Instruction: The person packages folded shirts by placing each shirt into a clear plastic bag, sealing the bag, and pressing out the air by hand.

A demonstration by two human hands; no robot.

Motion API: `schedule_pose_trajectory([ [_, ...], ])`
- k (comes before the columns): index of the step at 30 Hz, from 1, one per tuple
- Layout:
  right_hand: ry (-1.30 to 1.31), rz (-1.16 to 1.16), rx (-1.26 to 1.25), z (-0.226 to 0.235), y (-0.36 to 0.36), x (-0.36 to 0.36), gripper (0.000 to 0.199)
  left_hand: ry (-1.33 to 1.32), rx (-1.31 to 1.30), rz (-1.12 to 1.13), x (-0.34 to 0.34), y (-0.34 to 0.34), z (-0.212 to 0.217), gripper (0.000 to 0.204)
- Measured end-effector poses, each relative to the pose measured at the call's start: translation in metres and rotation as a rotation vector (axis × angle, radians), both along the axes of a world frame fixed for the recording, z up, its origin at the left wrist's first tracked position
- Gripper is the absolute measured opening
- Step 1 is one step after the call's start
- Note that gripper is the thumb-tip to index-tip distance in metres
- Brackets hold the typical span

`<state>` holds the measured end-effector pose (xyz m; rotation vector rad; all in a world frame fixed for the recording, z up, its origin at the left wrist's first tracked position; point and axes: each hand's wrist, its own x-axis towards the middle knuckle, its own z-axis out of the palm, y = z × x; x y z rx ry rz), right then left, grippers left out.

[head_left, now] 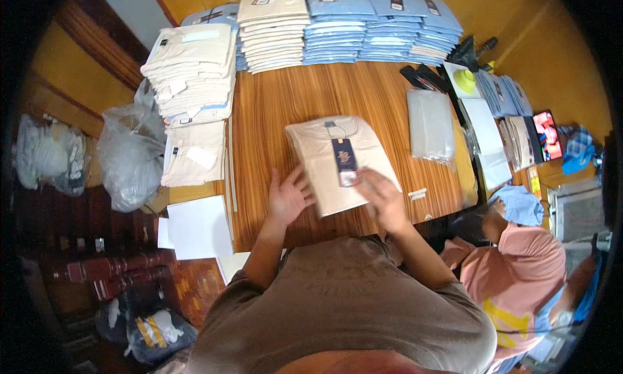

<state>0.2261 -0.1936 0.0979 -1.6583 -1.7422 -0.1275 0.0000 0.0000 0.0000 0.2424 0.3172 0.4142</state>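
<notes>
A folded beige T-shirt with a dark hang tag at its neck is tilted over the wooden table in front of me, slightly blurred. My right hand grips its lower right part, fingertips on top close to the tag's lower end. Beside the shirt's left edge, my left hand is open with fingers spread and holds nothing. Whether its fingertips touch the shirt I cannot tell.
Stacks of beige and light blue folded shirts line the table's far edge. More beige shirts stand at the left, above white sheets. Clear plastic bags lie at the right. A person in a pink shirt is close on my right.
</notes>
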Motion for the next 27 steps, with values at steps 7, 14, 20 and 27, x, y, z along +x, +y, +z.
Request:
schedule_pose_trajectory([
  [7, 0.047, -0.046, -0.438, -0.069, -0.022, -0.028, 0.052, 0.482, 0.34, -0.257, 0.005, -0.039, -0.028, 0.048],
  [14, 0.002, -0.096, -0.709, -0.063, -0.02, -0.024, 0.068, 0.953, 1.129, -0.478, 0.017, -0.029, 0.022, 0.046],
  [20, -0.343, 0.018, -0.556, 0.079, 0.05, 0.034, 0.049, 0.728, 2.567, -0.525, 0.04, 0.021, 0.208, 0.041],
  [27, 0.526, 0.032, -0.171, 0.078, 0.056, 0.112, 0.037, 0.666, 1.71, 0.895, 0.09, 0.03, 0.159, 0.091],
])
